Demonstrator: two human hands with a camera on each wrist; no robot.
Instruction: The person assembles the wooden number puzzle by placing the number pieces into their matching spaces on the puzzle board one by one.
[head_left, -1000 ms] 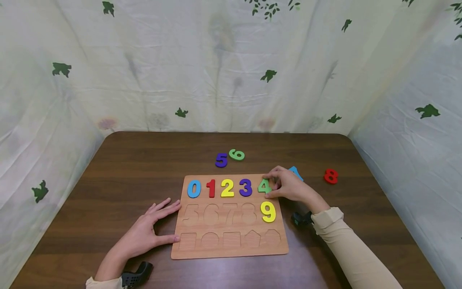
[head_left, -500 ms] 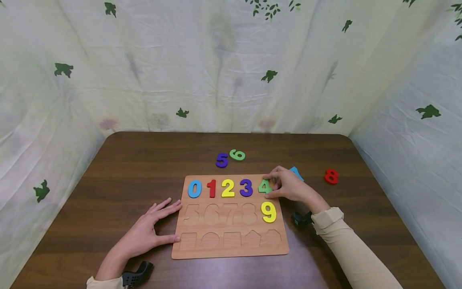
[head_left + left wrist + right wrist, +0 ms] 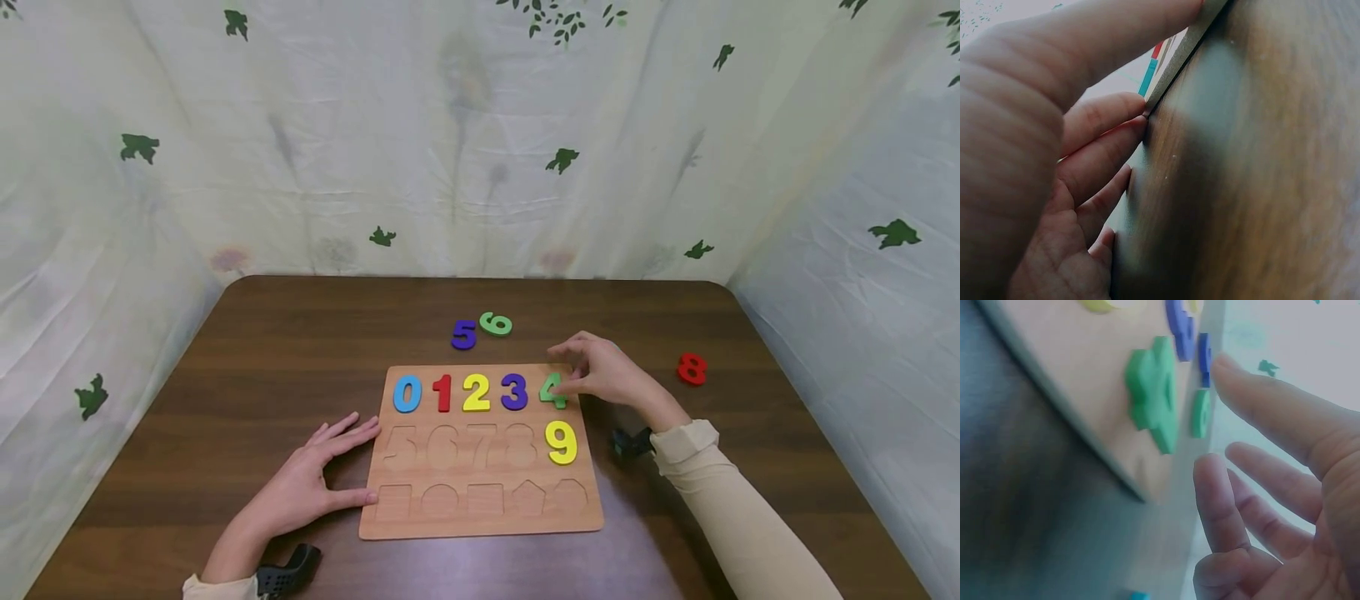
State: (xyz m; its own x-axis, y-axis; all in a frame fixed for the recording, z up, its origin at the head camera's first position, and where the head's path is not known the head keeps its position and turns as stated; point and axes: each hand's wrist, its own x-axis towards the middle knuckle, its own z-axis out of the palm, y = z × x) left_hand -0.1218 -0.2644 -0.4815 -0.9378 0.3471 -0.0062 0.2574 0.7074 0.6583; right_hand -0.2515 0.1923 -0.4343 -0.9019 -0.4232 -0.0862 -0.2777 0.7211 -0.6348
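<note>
Head view: we see the left hand (image 3: 306,475), unclenched, resting against the board (image 3: 480,472), presumably steadying it; the right hand (image 3: 609,371), released, hovers beside the green 4 (image 3: 555,398).

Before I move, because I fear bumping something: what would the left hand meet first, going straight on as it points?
Probably the puzzle board: the left hand appears to touch its left edge.
</note>
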